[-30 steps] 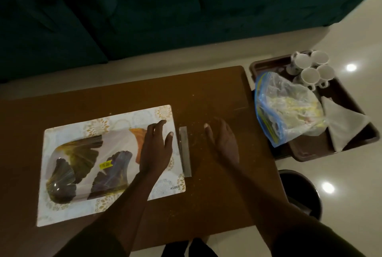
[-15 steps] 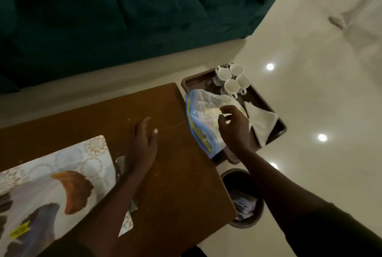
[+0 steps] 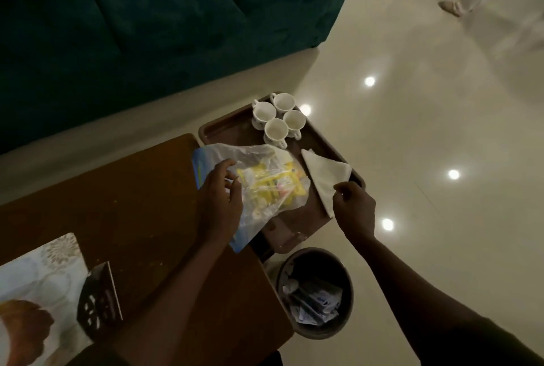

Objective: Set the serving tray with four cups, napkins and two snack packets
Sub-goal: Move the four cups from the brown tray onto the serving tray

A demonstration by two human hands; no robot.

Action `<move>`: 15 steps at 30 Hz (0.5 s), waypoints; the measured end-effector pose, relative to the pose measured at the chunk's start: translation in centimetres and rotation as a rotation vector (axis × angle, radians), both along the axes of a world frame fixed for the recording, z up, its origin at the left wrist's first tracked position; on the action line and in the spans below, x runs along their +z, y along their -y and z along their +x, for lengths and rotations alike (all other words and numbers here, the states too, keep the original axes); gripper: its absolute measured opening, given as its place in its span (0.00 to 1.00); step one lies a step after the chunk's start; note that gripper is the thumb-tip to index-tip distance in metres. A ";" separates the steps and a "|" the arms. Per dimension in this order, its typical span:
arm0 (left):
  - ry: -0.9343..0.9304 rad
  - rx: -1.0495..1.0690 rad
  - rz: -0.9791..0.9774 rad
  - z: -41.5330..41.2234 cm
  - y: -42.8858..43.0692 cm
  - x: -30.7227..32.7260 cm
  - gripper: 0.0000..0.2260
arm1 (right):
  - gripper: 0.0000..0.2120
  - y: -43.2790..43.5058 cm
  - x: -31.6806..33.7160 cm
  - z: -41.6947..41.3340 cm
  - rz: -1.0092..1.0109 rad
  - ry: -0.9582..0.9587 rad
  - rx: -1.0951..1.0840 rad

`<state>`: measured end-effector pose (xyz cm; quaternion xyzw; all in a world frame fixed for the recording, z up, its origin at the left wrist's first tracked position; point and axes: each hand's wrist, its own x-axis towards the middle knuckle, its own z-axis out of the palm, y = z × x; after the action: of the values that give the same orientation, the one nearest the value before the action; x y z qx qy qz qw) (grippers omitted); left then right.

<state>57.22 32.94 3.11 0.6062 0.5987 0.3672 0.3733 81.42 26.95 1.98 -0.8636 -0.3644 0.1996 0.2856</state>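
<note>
I see the left hand [image 3: 219, 200] palm-down, fingers curled, grasping the clear zip-top plastic bag [image 3: 265, 186] of yellow snack packets [image 3: 272, 189]. Right hand [image 3: 354, 208] hovers at the folded white napkin [image 3: 328, 177], fingers loosely bent; whether it pinches the napkin I cannot tell. Brown wooden table [image 3: 141, 203], glossy cream floor, teal sofa [image 3: 147, 21]. Brown rectangular serving tray [image 3: 229, 130] holds four white cups [image 3: 278, 118] clustered at its far corner. Round bin [image 3: 315, 292] holds crumpled paper.
</note>
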 end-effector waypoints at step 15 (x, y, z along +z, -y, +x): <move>-0.127 -0.020 -0.030 10.7 -6.9 -1.7 0.19 | 0.07 -9.8 -2.3 7.1 0.075 -0.045 0.098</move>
<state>67.90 39.84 1.43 0.6286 0.6204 0.3153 0.3473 88.56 36.74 -0.28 -0.8286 -0.4071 0.2190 0.3157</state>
